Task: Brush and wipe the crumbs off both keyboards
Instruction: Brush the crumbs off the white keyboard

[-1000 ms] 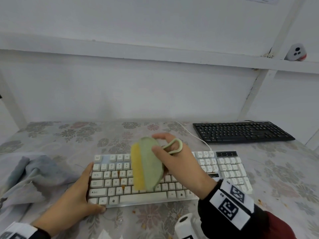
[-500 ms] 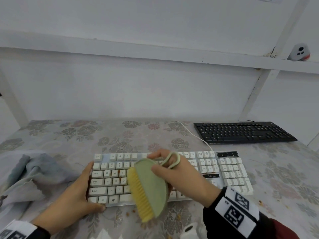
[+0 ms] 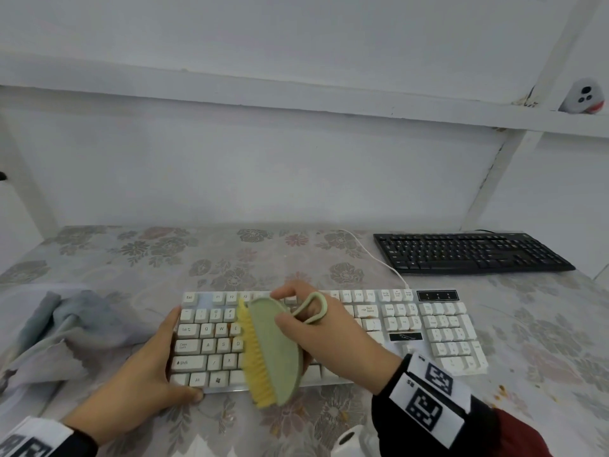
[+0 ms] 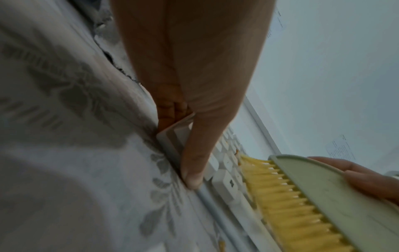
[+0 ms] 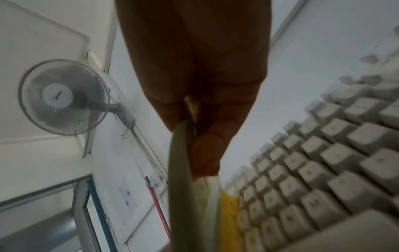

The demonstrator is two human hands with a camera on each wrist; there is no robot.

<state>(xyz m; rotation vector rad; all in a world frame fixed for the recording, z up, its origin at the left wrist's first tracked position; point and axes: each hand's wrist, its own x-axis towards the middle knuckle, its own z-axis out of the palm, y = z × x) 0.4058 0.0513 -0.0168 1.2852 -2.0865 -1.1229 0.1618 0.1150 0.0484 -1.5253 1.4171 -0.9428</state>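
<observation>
A white keyboard (image 3: pixel 445 334) lies in the middle of the floral tablecloth, with orange-brown crumbs (image 3: pixel 236 342) between its left keys. My right hand (image 3: pixel 316 328) grips a green brush (image 3: pixel 275 351) by its back, near the loop handle. The yellow bristles (image 3: pixel 255 354) press on the left-middle keys, down to the front edge. My left hand (image 3: pixel 155 364) holds the keyboard's left end, thumb (image 4: pixel 194 162) on the front edge. In the right wrist view the brush (image 5: pixel 181 179) stands edge-on beside the keys (image 5: pixel 323 162). A black keyboard (image 3: pixel 471 252) sits at the back right.
A crumpled grey cloth (image 3: pixel 72 324) lies left of the white keyboard. Loose crumbs (image 3: pixel 501 389) dot the tablecloth at the right. The white keyboard's cable (image 3: pixel 372 255) runs to the back wall. A shelf ledge (image 3: pixel 296 103) crosses overhead.
The brush came down from above the keys and swept toward the front edge; its bristles now lie on the left-middle keys. My left hand has stayed put.
</observation>
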